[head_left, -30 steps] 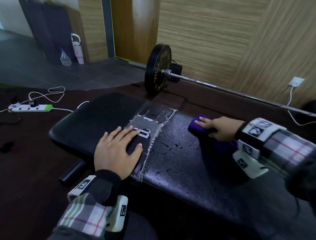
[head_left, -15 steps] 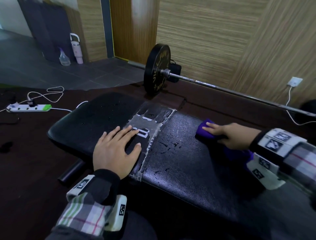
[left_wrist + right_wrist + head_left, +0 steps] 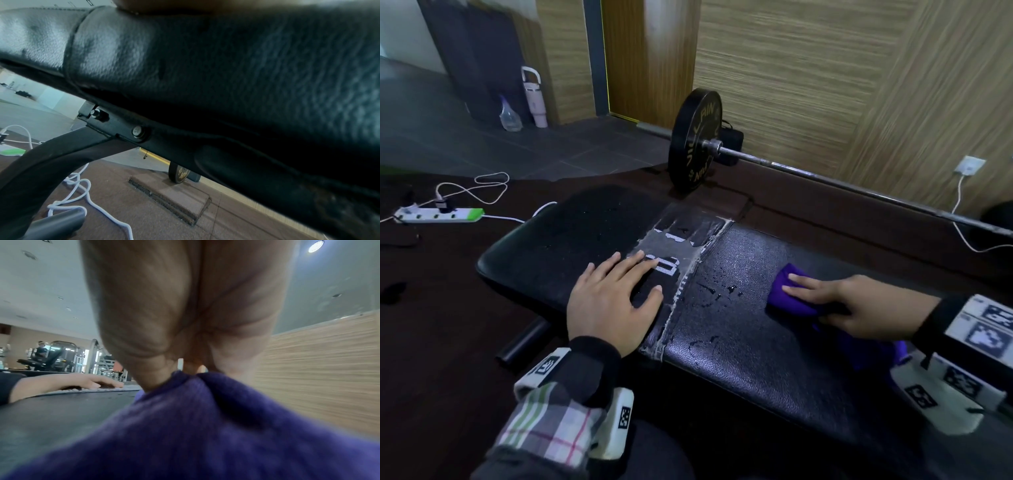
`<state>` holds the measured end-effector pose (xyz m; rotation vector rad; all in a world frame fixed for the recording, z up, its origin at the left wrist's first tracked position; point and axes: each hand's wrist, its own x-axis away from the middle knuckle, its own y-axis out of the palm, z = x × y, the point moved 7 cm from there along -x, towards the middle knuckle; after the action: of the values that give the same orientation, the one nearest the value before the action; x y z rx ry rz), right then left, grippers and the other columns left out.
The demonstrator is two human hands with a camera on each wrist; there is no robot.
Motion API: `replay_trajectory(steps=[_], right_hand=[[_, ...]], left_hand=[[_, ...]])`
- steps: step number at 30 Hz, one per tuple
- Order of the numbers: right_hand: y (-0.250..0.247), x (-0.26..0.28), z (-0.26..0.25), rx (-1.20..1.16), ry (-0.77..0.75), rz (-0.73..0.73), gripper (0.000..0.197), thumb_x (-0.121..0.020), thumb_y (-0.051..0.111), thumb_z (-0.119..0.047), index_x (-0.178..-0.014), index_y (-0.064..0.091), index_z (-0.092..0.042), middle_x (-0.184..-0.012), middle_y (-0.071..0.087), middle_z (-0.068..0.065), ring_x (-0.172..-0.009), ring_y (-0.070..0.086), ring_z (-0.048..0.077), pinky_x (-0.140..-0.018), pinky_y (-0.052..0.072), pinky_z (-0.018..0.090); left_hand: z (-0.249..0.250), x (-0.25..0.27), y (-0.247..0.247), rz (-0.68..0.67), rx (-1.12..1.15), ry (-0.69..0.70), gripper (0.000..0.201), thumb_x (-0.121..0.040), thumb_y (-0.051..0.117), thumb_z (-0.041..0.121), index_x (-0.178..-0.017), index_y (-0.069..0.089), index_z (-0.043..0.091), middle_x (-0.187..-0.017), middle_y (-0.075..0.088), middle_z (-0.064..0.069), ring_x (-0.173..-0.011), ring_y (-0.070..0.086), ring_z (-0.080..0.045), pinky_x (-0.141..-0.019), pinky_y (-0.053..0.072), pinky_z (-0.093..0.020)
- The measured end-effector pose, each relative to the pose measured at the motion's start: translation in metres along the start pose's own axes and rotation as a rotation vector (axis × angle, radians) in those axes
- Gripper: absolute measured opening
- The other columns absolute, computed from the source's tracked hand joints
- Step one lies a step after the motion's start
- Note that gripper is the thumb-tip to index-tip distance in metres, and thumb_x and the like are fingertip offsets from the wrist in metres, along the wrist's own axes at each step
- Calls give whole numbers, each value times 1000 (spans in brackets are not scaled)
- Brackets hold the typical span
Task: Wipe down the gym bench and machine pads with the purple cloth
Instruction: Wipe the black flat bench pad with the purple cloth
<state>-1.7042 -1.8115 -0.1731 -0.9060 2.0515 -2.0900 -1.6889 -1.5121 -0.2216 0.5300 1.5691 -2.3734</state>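
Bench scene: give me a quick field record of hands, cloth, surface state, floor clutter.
left hand: flat, fingers spread, resting on the bench beside the worn taped strip
right hand: presses the purple cloth onto the pad, fingers straight
surface: wet spots between strip and cloth
behind bench: barbell with a black plate on the floor
floor left: power strip, white cable
by far wall: spray bottle, pink tumbler
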Motion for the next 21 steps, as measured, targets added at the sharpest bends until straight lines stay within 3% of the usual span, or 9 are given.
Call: replay_trajectory(steps=[2,4,8,11,15,19,21], right_hand=[[-3,-5,8,23,59,5,68,-91,53,-16,-143,19,-44,-149,5,-25,-136,32,8,-107,18,13],[-7,-21,7,109,129,-14,67,-93,49,-18,-148,13,-35,-156,3,-10,-137,33,17,-108,19,19],[-14,-57,-28,223,163,-15,66,-96,43,-19,-150,6,-27,-158,1,5,-134,34,32,-109,25,31],[-11,-61,-69,196,32,7,68,-93,44,-14,-150,10,-31,-158,1,1,-133,37,30,-111,27,35],[2,-25,-91,136,-106,3,72,-88,44,-8,-147,17,-39,-157,3,-11,-130,42,27,-110,29,32],[5,2,-60,86,-61,-70,75,-86,42,-3,-145,18,-42,-155,2,-18,-138,31,14,-112,21,23],[0,-5,-38,106,19,-57,74,-88,43,-5,-147,15,-40,-156,1,-15,-137,33,17,-112,21,23]], left_hand=[[0,0,0,3,1,-2,54,-81,33,58,-126,59,43,-137,53,19,-135,41,-12,-115,23,-39],[0,0,0,1,-6,-2,54,-81,32,59,-126,59,43,-137,53,19,-135,41,-12,-115,23,-39],[0,0,0,-10,-16,-3,55,-81,31,59,-126,59,43,-138,52,19,-136,41,-12,-115,22,-39],[-1,0,0,-12,-13,1,56,-81,31,60,-127,58,43,-138,52,19,-136,40,-12,-115,22,-39],[-1,1,0,3,0,5,54,-82,33,58,-126,59,42,-137,53,19,-135,42,-13,-114,23,-39],[-1,0,1,7,-1,3,54,-82,33,58,-126,59,42,-137,53,19,-135,42,-12,-115,23,-39],[-1,0,0,5,-2,2,54,-82,32,59,-126,59,42,-138,53,19,-135,41,-12,-115,23,-39]])
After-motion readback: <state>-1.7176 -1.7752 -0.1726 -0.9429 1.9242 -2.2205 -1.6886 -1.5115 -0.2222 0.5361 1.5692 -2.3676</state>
